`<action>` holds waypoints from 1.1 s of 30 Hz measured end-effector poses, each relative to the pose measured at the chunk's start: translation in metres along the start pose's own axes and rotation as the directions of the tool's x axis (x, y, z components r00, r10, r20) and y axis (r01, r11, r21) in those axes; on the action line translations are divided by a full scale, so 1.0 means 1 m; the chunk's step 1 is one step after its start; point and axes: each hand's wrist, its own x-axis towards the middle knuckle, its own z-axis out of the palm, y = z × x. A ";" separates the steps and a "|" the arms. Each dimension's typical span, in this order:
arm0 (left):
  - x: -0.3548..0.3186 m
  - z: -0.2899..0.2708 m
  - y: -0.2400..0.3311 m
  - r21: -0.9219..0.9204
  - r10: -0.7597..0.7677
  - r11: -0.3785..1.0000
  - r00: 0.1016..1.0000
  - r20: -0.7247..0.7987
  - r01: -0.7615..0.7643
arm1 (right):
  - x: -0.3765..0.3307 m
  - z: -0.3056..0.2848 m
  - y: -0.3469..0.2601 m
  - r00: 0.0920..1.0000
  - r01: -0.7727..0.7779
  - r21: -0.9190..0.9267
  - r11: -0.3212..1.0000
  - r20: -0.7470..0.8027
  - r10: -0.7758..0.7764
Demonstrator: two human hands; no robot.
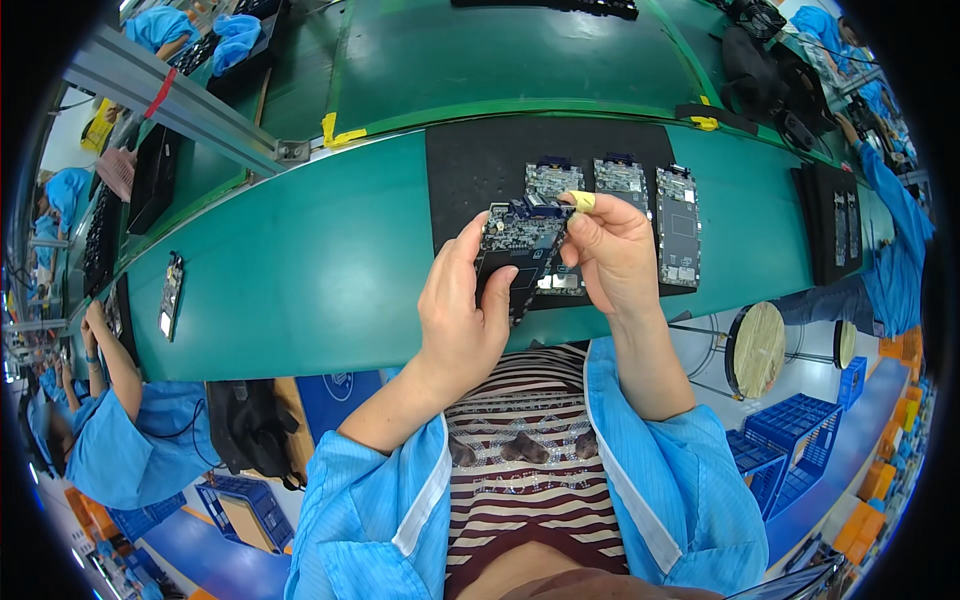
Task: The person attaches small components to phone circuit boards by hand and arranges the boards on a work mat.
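Observation:
My left hand grips a dark circuit board by its left edge, holding it tilted above a black mat. My right hand pinches the board's upper right corner; its index finger wears a yellow fingertip cover. On the mat behind lie three more circuit boards: one at the left, one in the middle and one at the right. Another board is partly hidden under the held one.
The green workbench curves across the view, with a green conveyor behind it. A single board lies at the far left. A co-worker in blue sits left, another right. A round stool and blue crates stand at my right.

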 end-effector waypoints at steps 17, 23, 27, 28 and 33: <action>0.001 0.001 0.002 0.015 0.144 0.990 0.989 -0.039 -0.143 | 0.000 -0.001 -0.007 0.997 0.056 -0.014 0.998 0.050 -0.055; -0.001 0.002 0.004 -0.031 0.111 0.993 0.993 -0.039 -0.112 | 0.002 -0.001 -0.006 0.994 0.100 0.005 0.995 0.041 -0.100; -0.001 0.001 -0.002 -0.186 -0.038 0.982 0.999 -0.013 0.035 | 0.002 -0.005 -0.003 0.998 0.058 -0.051 0.997 0.036 -0.056; -0.001 0.002 -0.003 -0.186 -0.039 0.982 0.999 -0.014 0.035 | 0.002 -0.007 -0.002 0.998 0.045 -0.053 0.998 0.039 -0.043; -0.002 0.002 -0.002 -0.227 -0.083 0.971 0.996 -0.024 0.076 | 0.000 -0.009 -0.001 0.998 0.041 -0.034 0.999 0.055 -0.039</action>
